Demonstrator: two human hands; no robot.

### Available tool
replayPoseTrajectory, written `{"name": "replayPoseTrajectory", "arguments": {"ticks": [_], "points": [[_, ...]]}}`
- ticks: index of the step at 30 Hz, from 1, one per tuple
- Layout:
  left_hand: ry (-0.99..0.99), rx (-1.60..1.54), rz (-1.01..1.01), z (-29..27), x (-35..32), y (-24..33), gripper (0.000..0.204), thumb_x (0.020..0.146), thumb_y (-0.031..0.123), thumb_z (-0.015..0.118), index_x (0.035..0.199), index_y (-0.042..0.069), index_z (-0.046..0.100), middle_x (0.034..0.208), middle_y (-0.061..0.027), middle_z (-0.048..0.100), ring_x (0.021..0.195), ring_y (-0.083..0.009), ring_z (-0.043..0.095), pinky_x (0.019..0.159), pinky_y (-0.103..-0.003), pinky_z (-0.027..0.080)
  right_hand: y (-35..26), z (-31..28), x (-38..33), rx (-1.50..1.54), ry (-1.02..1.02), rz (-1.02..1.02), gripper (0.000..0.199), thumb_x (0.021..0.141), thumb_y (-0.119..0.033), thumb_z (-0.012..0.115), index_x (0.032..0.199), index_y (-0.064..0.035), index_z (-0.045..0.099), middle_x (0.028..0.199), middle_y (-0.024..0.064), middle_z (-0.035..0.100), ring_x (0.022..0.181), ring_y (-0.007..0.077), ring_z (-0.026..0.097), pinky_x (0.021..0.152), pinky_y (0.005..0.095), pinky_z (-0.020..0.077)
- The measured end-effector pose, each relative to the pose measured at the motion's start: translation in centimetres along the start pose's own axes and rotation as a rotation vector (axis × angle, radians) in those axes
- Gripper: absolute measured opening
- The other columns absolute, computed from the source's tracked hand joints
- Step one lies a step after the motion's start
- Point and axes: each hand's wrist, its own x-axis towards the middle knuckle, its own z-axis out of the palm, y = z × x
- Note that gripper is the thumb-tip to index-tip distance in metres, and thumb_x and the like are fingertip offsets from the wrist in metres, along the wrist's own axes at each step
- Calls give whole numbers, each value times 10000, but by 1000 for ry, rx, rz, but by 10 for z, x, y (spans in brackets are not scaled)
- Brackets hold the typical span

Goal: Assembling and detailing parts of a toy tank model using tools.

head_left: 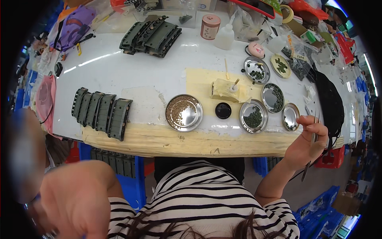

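My right hand [303, 146] is raised at the table's right front edge, its fingers closed round a pair of metal tweezers [306, 172] that points up and away. Just left of it is a small metal dish [291, 116]. My left hand [77, 197] is large and blurred at the lower left, close to the camera and off the table; its fingers are smeared, and I cannot make out anything in them. Metal dishes with small dark green parts [252, 118] stand left of the right hand. Farther left is a metal dish [194, 126] of tiny brass-coloured parts.
A black round cup [223, 110] stands before a tape-wrapped block [229, 91]. Dark green ribbed pieces lie in a row [101, 110] at left and in a stack [153, 36] farther back. A white bottle [225, 36], pink tin [210, 27] and black cloth [331, 103] surround the work area.
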Motion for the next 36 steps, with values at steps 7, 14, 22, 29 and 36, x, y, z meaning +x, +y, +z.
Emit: {"name": "replayPoseTrajectory", "arguments": {"ticks": [7, 14, 22, 29, 36], "points": [[-1051, 1163, -689, -83, -110, -132, 278, 881, 313, 638, 963, 50, 672, 921, -67, 648, 850, -198, 614, 692, -324, 470, -1, 1, -5, 17, -38, 25, 563, 947, -556, 405, 859, -10, 512, 853, 183, 606, 805, 241, 551, 768, 360, 449], [-1223, 1408, -808, -82, -138, -167, 320, 816, 399, 679, 844, 81, 657, 838, -55, 585, 781, -243, 593, 649, -364, 472, -6, -2, -10, -39, -86, 36, 534, 935, -534, 469, 843, -10, 516, 837, 179, 607, 804, 219, 545, 757, 327, 389], [-1076, 1233, -637, -66, -134, -147, 231, 831, 218, 698, 856, 48, 542, 1060, -91, 633, 846, -276, 618, 670, -357, 505, -2, 4, -14, 34, -97, 88, 498, 930, -511, 495, 844, -20, 512, 869, 175, 625, 804, 196, 537, 756, 326, 406], [-1118, 680, -503, -18, -85, -45, 351, 710, 63, 788, 931, 41, 516, 1179, -270, 582, 949, -384, 627, 763, -401, 533, -24, 49, -27, 206, -415, 167, 407, 704, -223, 825, 870, -55, 492, 1104, 230, 607, 1016, 275, 566, 904, 378, 442], [-982, 151, -831, -1, -102, 28, 437, 698, 121, 789, 1060, 33, 561, 1205, -275, 557, 1032, -368, 592, 859, -430, 520, -33, 69, -25, 231, -800, -102, 420, 637, -174, 865, 804, -67, 494, 1105, 256, 617, 922, 313, 658, 735, 331, 538]]}}
